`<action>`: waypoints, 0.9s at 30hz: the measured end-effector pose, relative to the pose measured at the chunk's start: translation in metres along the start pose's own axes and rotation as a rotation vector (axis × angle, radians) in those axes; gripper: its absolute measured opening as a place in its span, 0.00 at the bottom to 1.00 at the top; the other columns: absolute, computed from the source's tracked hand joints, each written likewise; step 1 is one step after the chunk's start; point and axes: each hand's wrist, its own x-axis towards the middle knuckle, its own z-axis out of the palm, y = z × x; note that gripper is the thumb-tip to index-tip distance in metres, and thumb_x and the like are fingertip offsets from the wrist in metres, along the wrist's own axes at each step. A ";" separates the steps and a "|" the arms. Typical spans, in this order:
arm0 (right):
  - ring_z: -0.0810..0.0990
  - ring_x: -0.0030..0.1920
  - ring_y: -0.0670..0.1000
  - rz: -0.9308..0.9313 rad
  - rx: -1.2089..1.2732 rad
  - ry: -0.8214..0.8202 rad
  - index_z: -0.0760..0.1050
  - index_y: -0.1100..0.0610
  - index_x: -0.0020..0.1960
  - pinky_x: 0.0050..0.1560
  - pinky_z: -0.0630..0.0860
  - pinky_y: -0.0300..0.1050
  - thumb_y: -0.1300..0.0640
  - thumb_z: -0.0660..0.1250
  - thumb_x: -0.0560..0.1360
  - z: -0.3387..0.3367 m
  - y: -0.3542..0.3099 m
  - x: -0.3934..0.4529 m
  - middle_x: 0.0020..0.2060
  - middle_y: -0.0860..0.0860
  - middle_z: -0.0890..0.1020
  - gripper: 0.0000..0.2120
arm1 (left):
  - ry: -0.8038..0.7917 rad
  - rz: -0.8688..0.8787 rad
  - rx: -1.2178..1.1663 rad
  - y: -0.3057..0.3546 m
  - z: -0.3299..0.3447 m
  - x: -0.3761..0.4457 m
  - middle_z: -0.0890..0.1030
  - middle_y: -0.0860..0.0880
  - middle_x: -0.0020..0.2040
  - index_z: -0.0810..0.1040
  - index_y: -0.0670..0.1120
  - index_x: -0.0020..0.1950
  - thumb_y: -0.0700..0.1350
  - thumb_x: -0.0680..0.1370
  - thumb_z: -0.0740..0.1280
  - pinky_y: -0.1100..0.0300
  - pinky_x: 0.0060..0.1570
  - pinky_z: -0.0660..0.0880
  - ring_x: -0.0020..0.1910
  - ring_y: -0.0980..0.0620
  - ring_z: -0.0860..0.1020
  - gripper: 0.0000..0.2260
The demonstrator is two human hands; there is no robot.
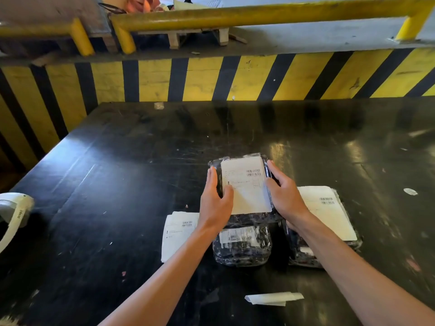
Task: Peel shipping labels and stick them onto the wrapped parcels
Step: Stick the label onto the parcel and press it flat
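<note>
Black table (117,184) bears parcel (244,220) flanked by both hands (215,203).

Both bare forearms reach forward from 6 o'clock and converge toward the centre. The left hand (215,201) lies with fingers (213,178) straight and together pointing to 12 o'clock, thumb spread toward 2 o'clock. The right hand (286,194) mirrors it, fingers extended toward 11 o'clock, thumb angled toward 10 o'clock, wrist slightly bent.
</note>
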 end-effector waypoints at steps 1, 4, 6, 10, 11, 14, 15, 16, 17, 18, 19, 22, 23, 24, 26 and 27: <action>0.67 0.74 0.49 -0.021 0.005 -0.002 0.59 0.43 0.78 0.67 0.74 0.52 0.48 0.57 0.81 -0.005 -0.004 0.003 0.78 0.42 0.62 0.25 | 0.005 0.032 0.009 0.009 0.002 0.002 0.57 0.53 0.81 0.50 0.57 0.80 0.52 0.81 0.62 0.48 0.65 0.75 0.74 0.49 0.67 0.32; 0.73 0.69 0.48 -0.068 0.026 0.028 0.58 0.43 0.78 0.61 0.79 0.50 0.49 0.58 0.82 -0.028 -0.016 0.008 0.76 0.42 0.64 0.25 | 0.008 0.121 0.007 0.031 0.016 0.010 0.48 0.56 0.81 0.48 0.52 0.81 0.45 0.83 0.62 0.64 0.55 0.79 0.72 0.59 0.64 0.32; 0.76 0.63 0.45 -0.078 0.044 0.062 0.59 0.44 0.78 0.53 0.81 0.41 0.53 0.57 0.84 -0.050 -0.022 0.009 0.74 0.40 0.66 0.24 | -0.012 0.150 0.010 0.043 0.034 0.015 0.48 0.56 0.81 0.47 0.50 0.81 0.45 0.83 0.62 0.71 0.54 0.75 0.73 0.60 0.61 0.32; 0.72 0.70 0.50 -0.070 -0.001 0.137 0.61 0.44 0.77 0.65 0.76 0.53 0.56 0.58 0.83 -0.107 -0.020 0.013 0.74 0.41 0.65 0.24 | -0.094 0.183 -0.005 0.060 0.088 0.023 0.47 0.55 0.82 0.46 0.49 0.81 0.46 0.83 0.62 0.85 0.52 0.63 0.77 0.58 0.53 0.32; 0.70 0.72 0.51 -0.061 -0.026 0.160 0.61 0.45 0.77 0.67 0.74 0.54 0.56 0.58 0.83 -0.124 -0.015 0.014 0.76 0.43 0.64 0.24 | -0.120 0.185 -0.006 0.064 0.106 0.023 0.46 0.54 0.81 0.46 0.48 0.81 0.46 0.83 0.62 0.88 0.49 0.60 0.76 0.60 0.52 0.32; 0.67 0.74 0.51 -0.027 -0.120 0.230 0.63 0.46 0.77 0.68 0.73 0.51 0.56 0.57 0.83 -0.175 0.001 0.010 0.78 0.46 0.63 0.23 | -0.181 0.199 0.008 0.070 0.160 0.019 0.46 0.54 0.81 0.45 0.47 0.81 0.46 0.83 0.61 0.84 0.58 0.59 0.76 0.61 0.51 0.32; 0.67 0.74 0.51 -0.002 -0.158 0.258 0.64 0.46 0.77 0.66 0.73 0.47 0.56 0.57 0.83 -0.192 0.009 0.007 0.77 0.46 0.64 0.22 | -0.215 0.198 0.015 0.070 0.180 0.016 0.45 0.54 0.81 0.45 0.48 0.81 0.47 0.83 0.60 0.75 0.67 0.59 0.77 0.58 0.52 0.32; 0.66 0.74 0.51 0.024 -0.176 0.282 0.65 0.47 0.76 0.66 0.72 0.44 0.57 0.57 0.83 -0.208 0.016 0.004 0.77 0.46 0.64 0.22 | -0.251 0.191 0.018 0.071 0.199 0.013 0.44 0.54 0.82 0.44 0.48 0.81 0.47 0.83 0.60 0.66 0.72 0.58 0.79 0.56 0.51 0.32; 0.65 0.75 0.49 0.052 -0.176 0.299 0.66 0.48 0.76 0.69 0.70 0.45 0.58 0.57 0.82 -0.225 0.025 0.000 0.76 0.45 0.65 0.23 | -0.287 0.177 0.024 0.071 0.219 0.010 0.43 0.54 0.82 0.43 0.48 0.81 0.48 0.83 0.60 0.61 0.74 0.56 0.79 0.54 0.50 0.33; 0.64 0.75 0.47 0.078 -0.166 0.308 0.67 0.48 0.76 0.72 0.67 0.47 0.60 0.57 0.82 -0.240 0.033 -0.003 0.76 0.44 0.65 0.23 | -0.319 0.168 0.027 0.071 0.237 0.005 0.42 0.54 0.82 0.43 0.48 0.81 0.47 0.83 0.59 0.57 0.76 0.55 0.80 0.53 0.49 0.32; 0.65 0.74 0.46 0.107 -0.151 0.313 0.68 0.48 0.75 0.74 0.64 0.48 0.61 0.58 0.81 -0.255 0.042 -0.007 0.75 0.44 0.66 0.23 | -0.344 0.159 0.030 0.071 0.255 0.001 0.42 0.53 0.82 0.43 0.48 0.81 0.47 0.83 0.59 0.53 0.77 0.54 0.80 0.52 0.48 0.32; 0.67 0.73 0.44 0.177 -0.145 0.350 0.70 0.47 0.73 0.73 0.64 0.44 0.63 0.59 0.80 -0.294 0.074 -0.015 0.74 0.43 0.69 0.24 | -0.399 0.114 0.047 0.069 0.303 -0.014 0.41 0.53 0.81 0.44 0.49 0.81 0.45 0.82 0.57 0.53 0.78 0.48 0.80 0.52 0.45 0.31; 0.66 0.73 0.43 0.195 -0.149 0.353 0.71 0.47 0.73 0.71 0.63 0.41 0.63 0.59 0.79 -0.304 0.085 -0.017 0.73 0.42 0.69 0.24 | -0.420 0.088 0.047 0.067 0.316 -0.019 0.40 0.53 0.81 0.42 0.48 0.81 0.44 0.82 0.57 0.54 0.78 0.46 0.80 0.53 0.43 0.32; 0.66 0.73 0.43 0.210 -0.146 0.347 0.71 0.46 0.73 0.71 0.62 0.40 0.64 0.59 0.79 -0.313 0.096 -0.019 0.73 0.41 0.69 0.24 | -0.435 0.058 0.047 0.064 0.327 -0.024 0.39 0.52 0.81 0.40 0.48 0.81 0.43 0.82 0.58 0.56 0.77 0.46 0.80 0.53 0.42 0.33; 0.67 0.72 0.43 0.247 -0.116 0.331 0.72 0.46 0.72 0.72 0.63 0.42 0.65 0.60 0.79 -0.326 0.116 -0.023 0.71 0.40 0.71 0.24 | -0.459 -0.006 0.055 0.056 0.348 -0.034 0.36 0.51 0.81 0.37 0.45 0.80 0.43 0.82 0.58 0.58 0.77 0.46 0.80 0.53 0.42 0.35; 0.68 0.71 0.43 0.269 -0.104 0.323 0.72 0.47 0.72 0.72 0.65 0.43 0.65 0.61 0.79 -0.329 0.126 -0.024 0.70 0.40 0.72 0.24 | -0.471 -0.037 0.061 0.049 0.356 -0.037 0.36 0.51 0.81 0.37 0.45 0.80 0.43 0.82 0.59 0.58 0.77 0.48 0.80 0.51 0.44 0.35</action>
